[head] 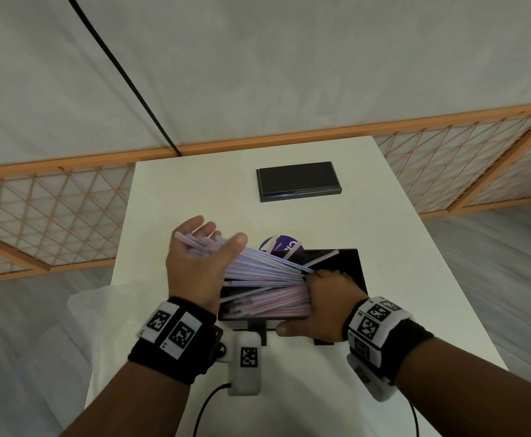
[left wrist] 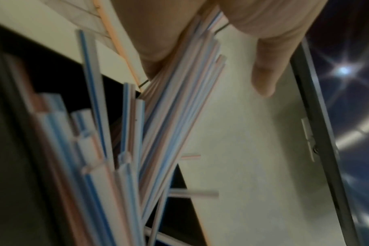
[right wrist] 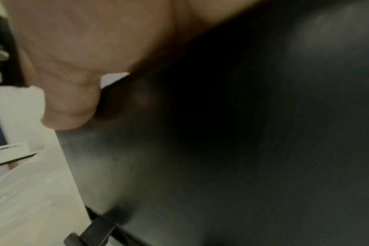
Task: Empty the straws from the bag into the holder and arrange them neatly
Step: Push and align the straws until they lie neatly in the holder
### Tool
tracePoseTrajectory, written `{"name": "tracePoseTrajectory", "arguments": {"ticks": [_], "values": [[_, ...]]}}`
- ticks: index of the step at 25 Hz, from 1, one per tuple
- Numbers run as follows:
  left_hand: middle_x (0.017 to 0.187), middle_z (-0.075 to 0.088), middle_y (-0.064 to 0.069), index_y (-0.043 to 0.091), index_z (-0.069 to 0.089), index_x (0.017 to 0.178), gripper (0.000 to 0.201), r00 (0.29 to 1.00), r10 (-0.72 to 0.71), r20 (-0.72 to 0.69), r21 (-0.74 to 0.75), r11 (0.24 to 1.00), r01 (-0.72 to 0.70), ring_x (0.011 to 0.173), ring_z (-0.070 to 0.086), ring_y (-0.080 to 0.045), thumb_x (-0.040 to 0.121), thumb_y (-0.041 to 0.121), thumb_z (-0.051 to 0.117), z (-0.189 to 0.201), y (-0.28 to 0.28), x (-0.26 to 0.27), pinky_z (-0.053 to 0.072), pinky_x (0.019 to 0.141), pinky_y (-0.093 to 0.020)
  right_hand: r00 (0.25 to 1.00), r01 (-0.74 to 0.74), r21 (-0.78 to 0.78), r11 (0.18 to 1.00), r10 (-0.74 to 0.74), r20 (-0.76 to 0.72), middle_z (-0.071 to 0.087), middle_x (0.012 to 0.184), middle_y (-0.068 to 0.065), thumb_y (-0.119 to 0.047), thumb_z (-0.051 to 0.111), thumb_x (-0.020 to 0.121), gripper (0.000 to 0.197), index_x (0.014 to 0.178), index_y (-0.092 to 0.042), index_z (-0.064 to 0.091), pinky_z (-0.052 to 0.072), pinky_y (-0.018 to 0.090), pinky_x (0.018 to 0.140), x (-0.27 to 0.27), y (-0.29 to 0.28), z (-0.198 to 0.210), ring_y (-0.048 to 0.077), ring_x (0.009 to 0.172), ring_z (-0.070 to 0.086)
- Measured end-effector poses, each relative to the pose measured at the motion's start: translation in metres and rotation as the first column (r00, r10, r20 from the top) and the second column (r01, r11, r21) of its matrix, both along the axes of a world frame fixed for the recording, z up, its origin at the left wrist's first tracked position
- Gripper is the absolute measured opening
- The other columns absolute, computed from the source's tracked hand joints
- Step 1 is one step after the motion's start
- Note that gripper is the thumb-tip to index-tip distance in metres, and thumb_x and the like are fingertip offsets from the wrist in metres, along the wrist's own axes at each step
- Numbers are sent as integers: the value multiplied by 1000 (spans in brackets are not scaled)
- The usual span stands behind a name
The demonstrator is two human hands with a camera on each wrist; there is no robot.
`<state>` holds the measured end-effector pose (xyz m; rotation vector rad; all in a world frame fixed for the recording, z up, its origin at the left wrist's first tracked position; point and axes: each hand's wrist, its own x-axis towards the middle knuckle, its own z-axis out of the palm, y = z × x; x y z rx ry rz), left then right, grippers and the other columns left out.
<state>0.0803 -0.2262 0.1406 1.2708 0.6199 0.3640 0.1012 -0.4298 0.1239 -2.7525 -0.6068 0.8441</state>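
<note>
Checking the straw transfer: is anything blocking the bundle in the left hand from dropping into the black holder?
Nothing visible does. The left hand holds the straws fanned over the open holder, with their far ends inside it; the right hand is at its right wall.

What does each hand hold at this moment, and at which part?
The left hand holds a bundle of straws near its left ends. The right hand grips the black holder at its right front edge, against the straws' other ends.
</note>
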Motion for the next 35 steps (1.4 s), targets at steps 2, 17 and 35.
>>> {"name": "tracePoseTrajectory", "arguments": {"ticks": [2, 17, 35], "values": [[121, 70, -5, 22, 61, 121, 51, 989, 134, -64, -125, 982, -141, 104, 71, -19, 77, 19, 87, -2, 6, 1, 59, 87, -37, 998, 63, 34, 997, -62, -30, 56, 125, -4, -84, 68, 54, 103, 134, -25, 43, 46, 34, 102, 0, -3, 4, 19, 115, 55], [137, 53, 8, 18, 50, 137, 59, 995, 75, -69, 617, 787, -16, 127, 47, -6, 85, 17, 78, 26, 12, -9, 38, 109, -24, 984, 154, 400, 904, -175, 17, 58, 119, -13, -80, 68, 57, 85, 127, -37, 48, 47, 26, 98, 18, -17, -7, 6, 108, 56], [143, 55, -6, 17, 45, 149, 62, 605, -457, -652, 615, 148, 775, 131, 52, -23, 91, 8, 65, 37, -62, 33, 41, 105, -28, 990, 29, 445, 895, -87, 111, 52, 123, -6, -59, 54, 73, 76, 141, -28, 45, 47, 30, 98, 17, -10, 7, 13, 110, 56]]}}
